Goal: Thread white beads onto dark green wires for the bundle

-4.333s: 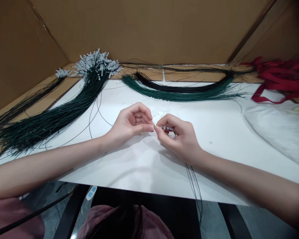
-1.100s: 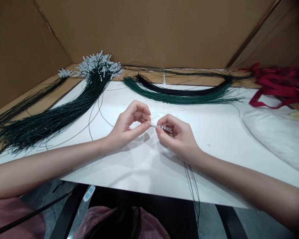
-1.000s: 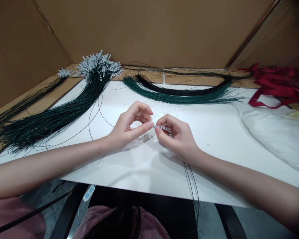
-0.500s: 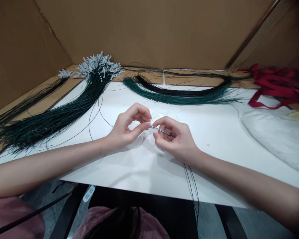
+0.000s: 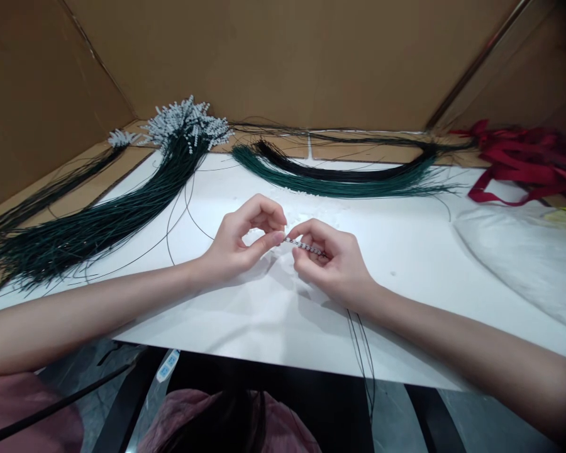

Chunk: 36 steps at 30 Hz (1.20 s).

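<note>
Between my hands lies a short row of white beads (image 5: 306, 246) threaded on dark wire, tilted slightly down to the right. My left hand (image 5: 248, 236) pinches its left end with thumb and forefinger. Curled around the right part of the row is my right hand (image 5: 332, 255), thumb and forefinger near the beads. Dark wire tails (image 5: 361, 343) hang below my right wrist and over the table's front edge. Small white loose beads (image 5: 306, 217) are scattered behind my hands, partly covered by them.
A big bundle of green wires (image 5: 122, 220) with white beaded tips lies left, a thinner bundle (image 5: 51, 182) beside it. Bare green and black wires (image 5: 349, 182) curve along the back. Red ribbon (image 5: 523, 157) and a clear plastic bag (image 5: 514, 258) are right. Cardboard walls (image 5: 283, 63) surround the white board (image 5: 419, 314).
My right thumb has moved slightly closer to the bead row, and the left end of the row looks a little straighter. Both hands otherwise stay in place.
</note>
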Available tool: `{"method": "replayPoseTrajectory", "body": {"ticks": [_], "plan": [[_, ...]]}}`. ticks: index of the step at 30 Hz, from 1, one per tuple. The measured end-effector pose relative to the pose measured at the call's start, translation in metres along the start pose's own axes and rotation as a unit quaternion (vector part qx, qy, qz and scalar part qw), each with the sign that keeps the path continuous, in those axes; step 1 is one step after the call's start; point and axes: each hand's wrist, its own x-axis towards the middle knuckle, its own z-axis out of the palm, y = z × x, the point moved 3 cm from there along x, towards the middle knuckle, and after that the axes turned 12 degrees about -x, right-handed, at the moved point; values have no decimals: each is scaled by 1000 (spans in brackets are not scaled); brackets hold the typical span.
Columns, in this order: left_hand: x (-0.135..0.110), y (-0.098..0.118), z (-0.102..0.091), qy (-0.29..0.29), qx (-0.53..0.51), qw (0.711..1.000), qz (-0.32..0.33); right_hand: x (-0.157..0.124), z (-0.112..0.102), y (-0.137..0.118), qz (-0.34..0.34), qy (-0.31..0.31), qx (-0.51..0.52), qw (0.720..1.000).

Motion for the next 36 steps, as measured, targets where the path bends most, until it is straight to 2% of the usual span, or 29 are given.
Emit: {"method": "replayPoseTrajectory", "body": {"ticks": [8,29,36], "plan": [[-1,0,1,-18,38,999,17,1,0,2,-35,3,-27,999],[-1,0,1,-10,60,998,17,1,0,3,-4,-10,-7,1000],[0,1,2,-17,74,997,23,1,0,2,-23,-11,-23,999]]}}
